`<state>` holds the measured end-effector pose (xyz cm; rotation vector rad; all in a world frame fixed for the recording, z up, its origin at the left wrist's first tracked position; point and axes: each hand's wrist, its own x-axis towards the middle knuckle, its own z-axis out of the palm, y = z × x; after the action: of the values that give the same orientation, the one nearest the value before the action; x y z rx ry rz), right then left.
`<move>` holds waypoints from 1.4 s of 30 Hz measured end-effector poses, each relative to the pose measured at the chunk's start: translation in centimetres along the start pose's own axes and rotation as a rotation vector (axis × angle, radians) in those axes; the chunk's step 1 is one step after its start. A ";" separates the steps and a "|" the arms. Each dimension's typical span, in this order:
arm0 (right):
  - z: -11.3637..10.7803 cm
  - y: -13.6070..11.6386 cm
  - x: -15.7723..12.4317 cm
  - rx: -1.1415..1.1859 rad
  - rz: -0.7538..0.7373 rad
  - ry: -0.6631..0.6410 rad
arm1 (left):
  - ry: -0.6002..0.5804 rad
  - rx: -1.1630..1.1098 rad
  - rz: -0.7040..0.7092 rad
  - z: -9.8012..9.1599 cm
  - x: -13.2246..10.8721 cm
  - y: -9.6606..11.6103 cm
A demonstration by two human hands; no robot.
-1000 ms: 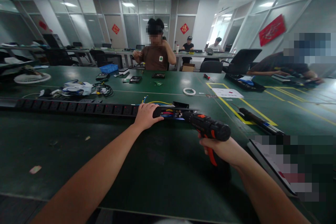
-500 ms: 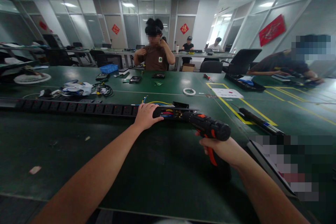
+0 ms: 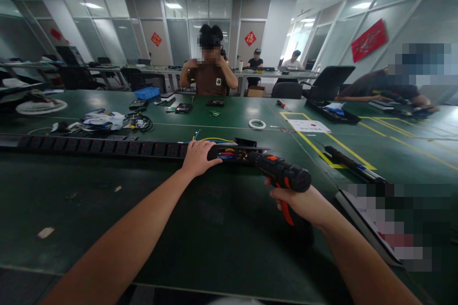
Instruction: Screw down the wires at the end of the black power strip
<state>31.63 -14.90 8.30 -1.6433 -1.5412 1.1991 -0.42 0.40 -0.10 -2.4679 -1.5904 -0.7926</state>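
Head view: left hand (image 3: 197, 158) clasps the long, black, hard-cased socket strip (image 3: 118, 148) running to nine o'clock; stiff, I'd judge, best held along its socketed length, off delicate multicoloured wires (image 3: 226, 154). Four o'clock: right hand (image 3: 297, 200) grips the black-and-orange pistol-shaped drill (image 3: 281, 171), probably weighty.

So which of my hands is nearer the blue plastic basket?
Left. Your left hand is right of the basket and nearer the camera; your right hand is farther right and closer yet.
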 end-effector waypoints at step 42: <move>0.3 0.5 0.6 -0.021 -0.008 -0.003 | -0.007 -0.008 0.005 -0.1 0.0 -0.2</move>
<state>31.55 -14.40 7.60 -1.6477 -1.5660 1.1850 -0.60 0.43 -0.04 -2.4820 -1.5857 -0.7913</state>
